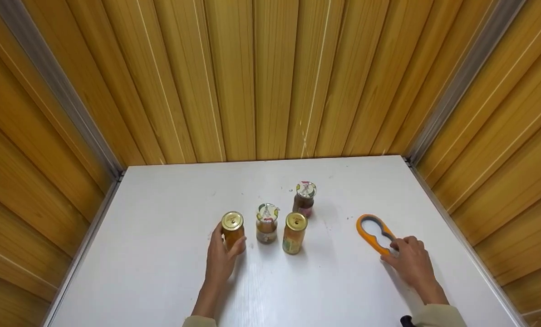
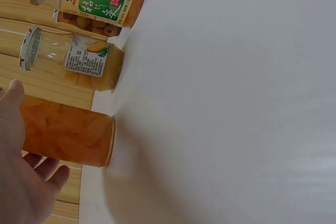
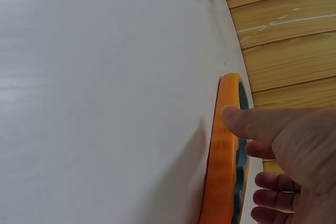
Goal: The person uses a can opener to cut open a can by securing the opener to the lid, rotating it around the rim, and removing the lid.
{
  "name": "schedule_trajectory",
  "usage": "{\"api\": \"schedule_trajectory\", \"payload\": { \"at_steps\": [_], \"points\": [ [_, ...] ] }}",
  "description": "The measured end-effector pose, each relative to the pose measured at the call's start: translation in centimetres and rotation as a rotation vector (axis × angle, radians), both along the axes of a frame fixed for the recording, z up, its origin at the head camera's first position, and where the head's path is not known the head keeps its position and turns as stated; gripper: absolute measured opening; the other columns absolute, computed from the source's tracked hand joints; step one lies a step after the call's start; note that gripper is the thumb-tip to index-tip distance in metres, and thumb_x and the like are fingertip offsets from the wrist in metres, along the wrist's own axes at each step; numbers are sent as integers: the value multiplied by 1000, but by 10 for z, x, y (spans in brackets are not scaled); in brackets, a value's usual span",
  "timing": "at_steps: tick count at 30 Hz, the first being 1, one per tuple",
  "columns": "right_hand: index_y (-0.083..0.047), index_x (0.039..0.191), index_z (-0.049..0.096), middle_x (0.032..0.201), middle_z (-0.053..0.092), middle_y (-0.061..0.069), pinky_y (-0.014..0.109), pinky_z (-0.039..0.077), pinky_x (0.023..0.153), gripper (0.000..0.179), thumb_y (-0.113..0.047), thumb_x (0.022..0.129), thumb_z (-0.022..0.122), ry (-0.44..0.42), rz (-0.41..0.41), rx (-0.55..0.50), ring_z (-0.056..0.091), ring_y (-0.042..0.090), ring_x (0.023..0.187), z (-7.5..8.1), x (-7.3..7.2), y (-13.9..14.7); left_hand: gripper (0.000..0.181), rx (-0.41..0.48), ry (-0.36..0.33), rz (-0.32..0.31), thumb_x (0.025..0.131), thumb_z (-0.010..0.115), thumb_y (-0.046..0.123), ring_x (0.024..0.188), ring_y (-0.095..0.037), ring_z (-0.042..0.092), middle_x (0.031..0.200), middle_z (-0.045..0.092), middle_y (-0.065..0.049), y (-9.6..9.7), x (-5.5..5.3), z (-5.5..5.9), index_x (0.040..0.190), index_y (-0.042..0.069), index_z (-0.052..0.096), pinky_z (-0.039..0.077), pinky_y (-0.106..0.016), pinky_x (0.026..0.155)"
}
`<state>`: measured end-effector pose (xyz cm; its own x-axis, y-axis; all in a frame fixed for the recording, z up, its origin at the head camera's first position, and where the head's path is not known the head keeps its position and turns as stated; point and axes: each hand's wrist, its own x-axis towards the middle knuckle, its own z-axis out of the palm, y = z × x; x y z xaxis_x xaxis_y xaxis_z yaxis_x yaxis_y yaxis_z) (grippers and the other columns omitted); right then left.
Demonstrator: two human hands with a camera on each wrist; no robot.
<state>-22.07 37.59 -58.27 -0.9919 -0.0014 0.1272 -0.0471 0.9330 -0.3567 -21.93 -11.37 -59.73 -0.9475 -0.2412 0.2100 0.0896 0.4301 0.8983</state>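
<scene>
My left hand [image 1: 220, 260] is around a glass jar of orange fruit pieces [image 2: 68, 132] with a gold lid [image 1: 232, 220], thumb on one side and fingers on the other. The jar stands upright on the table. To its right is a jar with a patterned lid [image 1: 267, 223], then a gold-lidded jar with a green label [image 1: 293, 234]. At the right, my right hand [image 1: 411, 263] pinches the near end of an orange jar opener [image 1: 366, 234] with a grey inner lining. The thumb [image 3: 236, 119] presses its outer edge; the opener lies on the table.
A darker jar with a patterned lid [image 1: 304, 200] stands behind the gold-lidded jar. The white table [image 1: 161, 254] is bounded by wood-look panels [image 1: 270, 81] at the back and sides. A small black object [image 1: 406, 321] shows by the right sleeve.
</scene>
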Motion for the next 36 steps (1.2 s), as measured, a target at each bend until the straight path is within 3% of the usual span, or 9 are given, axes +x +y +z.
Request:
{"api": "schedule_trajectory", "payload": {
  "at_steps": [8, 15, 23, 36],
  "points": [
    [5, 111, 69, 117, 56, 35, 63, 45, 77, 45, -28, 84, 84, -74, -10, 11, 53, 48, 102, -4, 3, 10, 80, 85, 1, 1, 92, 81, 21, 143, -38, 43, 154, 45, -21, 4, -7, -4, 155, 1, 34, 32, -57, 119],
    [6, 117, 69, 119, 57, 35, 65, 46, 78, 49, -32, 88, 80, -173, -54, 2, 55, 48, 104, -8, 3, 14, 80, 97, -18, 11, 92, 81, 20, 143, -38, 44, 154, 46, -21, 7, -12, -4, 154, 1, 35, 36, -55, 117],
    [1, 112, 72, 115, 59, 32, 61, 49, 74, 39, -27, 87, 82, -156, -69, -46, 55, 46, 102, -10, 4, 12, 76, 137, -55, -10, 94, 78, 21, 145, -35, 42, 156, 46, -16, 5, -13, -3, 155, 5, 36, 31, -56, 120],
    [1, 103, 74, 105, 62, 24, 49, 51, 66, 23, -18, 90, 79, -152, -110, -66, 58, 38, 92, -10, 4, 8, 75, 149, -84, -55, 95, 77, 19, 146, -38, 40, 155, 44, -19, 2, -13, 0, 155, 5, 34, 31, -56, 120]
  ]
}}
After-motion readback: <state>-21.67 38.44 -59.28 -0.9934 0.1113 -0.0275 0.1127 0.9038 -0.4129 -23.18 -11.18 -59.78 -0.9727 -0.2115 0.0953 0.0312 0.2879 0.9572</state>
